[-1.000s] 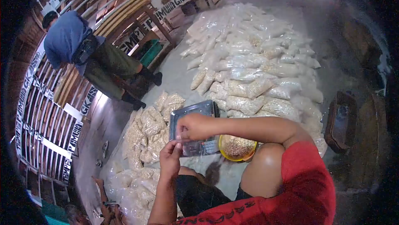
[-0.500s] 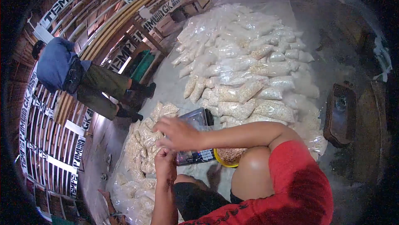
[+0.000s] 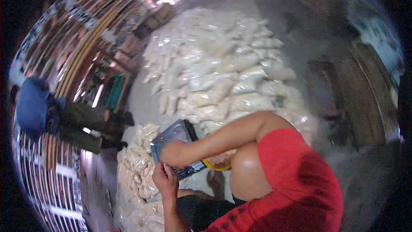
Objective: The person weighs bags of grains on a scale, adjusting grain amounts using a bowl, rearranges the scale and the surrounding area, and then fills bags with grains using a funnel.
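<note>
My left hand [image 3: 165,179] is closed, with the thumb and fingers pinched together at the top. My right hand [image 3: 172,153] is just above it, curled like a fist and blurred. The two hands nearly touch, and what they hold is too small or hidden to make out. Behind them is a digital scale [image 3: 196,167] with a keypad, partly covered by my right hand and forearm. A yellow-rimmed bowl [image 3: 210,166] of pale beans sits beside it, half hidden by my arm and knee. Left of my hands lies a pile of filled clear plastic bags [image 3: 135,159].
Many filled plastic bags [image 3: 223,75] lie in rows across the floor ahead. A person in a blue top [image 3: 33,107] stands at the left by slatted racks [image 3: 56,56]. A dark rectangular tub [image 3: 325,88] is at the right, near wooden boards [image 3: 369,90].
The view has swung, so the scene looks shifted left and blurred. My right hand, fingers spread before, has moved down close to my left hand and is curled. My left hand stays pinched.
</note>
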The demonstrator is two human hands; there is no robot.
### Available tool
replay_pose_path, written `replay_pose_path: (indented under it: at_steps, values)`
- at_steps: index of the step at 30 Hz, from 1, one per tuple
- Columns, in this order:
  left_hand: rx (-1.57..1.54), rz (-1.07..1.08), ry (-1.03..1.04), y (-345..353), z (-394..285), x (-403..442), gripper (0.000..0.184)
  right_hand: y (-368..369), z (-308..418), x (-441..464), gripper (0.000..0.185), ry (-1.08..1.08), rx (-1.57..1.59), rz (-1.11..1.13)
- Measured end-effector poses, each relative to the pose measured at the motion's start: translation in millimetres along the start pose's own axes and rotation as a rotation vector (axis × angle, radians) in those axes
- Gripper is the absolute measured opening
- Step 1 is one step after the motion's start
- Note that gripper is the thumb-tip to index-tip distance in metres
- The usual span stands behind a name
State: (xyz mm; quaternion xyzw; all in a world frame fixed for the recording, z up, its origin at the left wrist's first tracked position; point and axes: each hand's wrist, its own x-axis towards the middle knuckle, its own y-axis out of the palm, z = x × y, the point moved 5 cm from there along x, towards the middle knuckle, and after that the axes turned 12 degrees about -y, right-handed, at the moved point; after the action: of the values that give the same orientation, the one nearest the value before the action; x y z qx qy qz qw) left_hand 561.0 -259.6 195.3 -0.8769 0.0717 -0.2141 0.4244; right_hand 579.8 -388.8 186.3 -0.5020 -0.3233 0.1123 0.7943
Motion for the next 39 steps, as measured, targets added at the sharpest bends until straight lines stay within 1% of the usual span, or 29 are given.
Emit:
replay_pose_path:
  at_steps: [1, 3, 4, 5, 6, 7, 9, 10, 13, 14, 15, 17, 18, 19, 20, 21, 22, 25, 27, 28, 29, 31, 33, 34, 35, 36, 37, 38, 39]
  values:
    - [-0.023, -0.012, 0.077, 3.1, -5.2, -6.8, 0.024, -5.8, -3.8, -0.4, 0.029, -0.048, 0.035, 0.094]
    - [0.012, 0.055, 0.093, 6.2, -23.2, -16.9, 0.022, -7.3, -17.8, -0.9, 0.025, 0.016, 0.019, -0.063]
    - [-0.082, 0.012, 0.108, 5.5, -20.2, -17.3, 0.018, -6.7, -24.7, -2.2, 0.025, 0.045, 0.024, -0.061]
    - [-0.177, -0.038, 0.12, 3.9, -16.2, -17.4, 0.019, -10.5, -22.4, -2.3, 0.031, -0.042, 0.098, 0.008]
    - [-0.131, -0.103, 0.283, 2.0, -21.3, -22.2, 0.053, -12.6, -17.0, -2.7, 0.039, -0.132, 0.175, 0.074]
    - [-0.135, -0.084, 0.284, 2.7, -21.6, -23.5, 0.053, -15.6, -14.0, -4.8, 0.039, -0.114, 0.183, 0.073]
    - [-0.022, -0.045, 0.395, 5.1, -32.7, -29.3, 0.093, -21.9, -1.2, -7.5, 0.058, -0.204, 0.342, 0.062]
    - [0.07, -0.008, 0.371, 10.5, -22.8, -29.1, 0.1, -18.6, 1.1, -4.8, 0.072, -0.119, 0.357, 0.226]
    - [0.035, -0.056, 0.281, 13.5, -23.3, -16.9, 0.095, -8.9, -5.9, -5.1, 0.068, -0.198, 0.55, 0.23]
    - [0.09, -0.06, 0.336, 13.2, -25.4, -13.0, 0.088, -21.3, -3.6, -11.8, 0.065, -0.123, 0.518, 0.331]
    - [0.089, -0.058, 0.335, 14.9, -18.6, -7.5, 0.088, -27.9, -4.8, -15.6, 0.065, -0.121, 0.52, 0.332]
    - [-0.04, 0.056, 0.261, 29.3, 0.2, 2.7, 0.08, -37.8, -12.5, -25.7, 0.061, -0.047, 0.607, 0.363]
    - [-0.039, 0.057, 0.259, 35.6, 0.0, 1.2, 0.08, -55.0, -20.9, -34.2, 0.06, -0.125, 0.529, 0.172]
    - [-0.254, 0.089, 0.19, 40.6, 1.3, 0.5, 0.076, -73.3, -33.3, -50.6, 0.059, -0.201, 0.447, -0.021]
    - [-0.463, 0.123, 0.116, 43.1, 4.0, -0.2, 0.074, -104.2, -50.0, -79.6, 0.057, 0.006, 0.327, -0.23]
    - [-0.452, 0.126, 0.109, 40.9, 8.0, -4.3, 0.074, -125.6, -79.0, -112.2, 0.056, 0.107, 0.183, -0.493]
    - [-0.467, 0.175, 0.062, 37.2, 15.5, -9.9, 0.073, -152.6, -106.4, -157.3, 0.049, 0.311, 0.199, -0.691]
    - [-0.445, 0.203, 0.021, 31.6, 19.1, -21.0, 0.072, -209.3, -180.0, -373.4, 0.027, 0.85, -0.01, -1.245]
    - [-0.39, 0.26, -0.058, 35.9, 38.0, -28.9, 0.072, -194.4, -215.9, -529.4, 0.039, 1.212, -0.329, -1.304]
    - [-0.372, 0.289, -0.074, 41.3, 41.9, -27.8, 0.067, -182.2, -220.2, -590.4, 0.041, 1.601, -0.656, -0.871]
    - [-0.361, 0.291, -0.087, 45.9, 40.4, -24.6, 0.067, -177.8, -218.4, -618.6, 0.04, 1.676, -0.782, -0.366]
    - [-0.332, 0.384, -0.089, 63.7, 28.2, -15.1, 0.062, -151.8, -238.2, -689.3, 0.044, 1.633, -0.799, 0.01]
    - [-0.387, 0.445, -0.132, 81.8, 4.6, -6.4, 0.061, -108.9, -272.3, -766.2, 0.041, 1.361, -1.144, 0.206]
    - [-0.455, 0.438, -0.128, 86.8, -9.3, -0.9, 0.06, -124.7, -272.5, -741.1, 0.046, 1.454, -0.747, 0.7]
    - [-0.216, 0.464, -0.055, 90.5, -10.0, 12.1, 0.055, -131.7, -269.0, -735.9, 0.047, 1.438, -0.754, 0.207]
    - [-0.136, 0.438, -0.079, 94.0, -13.0, 12.7, 0.053, -116.2, -291.8, -761.4, 0.046, 1.255, -0.89, 0.426]
    - [-0.108, 0.435, 0.016, 94.1, -21.1, 17.3, 0.053, -99.8, -313.1, -787.5, 0.045, 1.047, -1.053, 0.617]
    - [-0.14, 0.46, 0.035, 97.6, -22.1, 19.4, 0.055, -106.5, -315.7, -785.1, 0.048, 1.179, -0.92, 0.711]
    - [-0.124, 0.404, -0.021, 96.3, -21.2, 24.8, 0.055, -94.6, -330.1, -795.3, 0.047, 1.117, -0.923, 0.773]
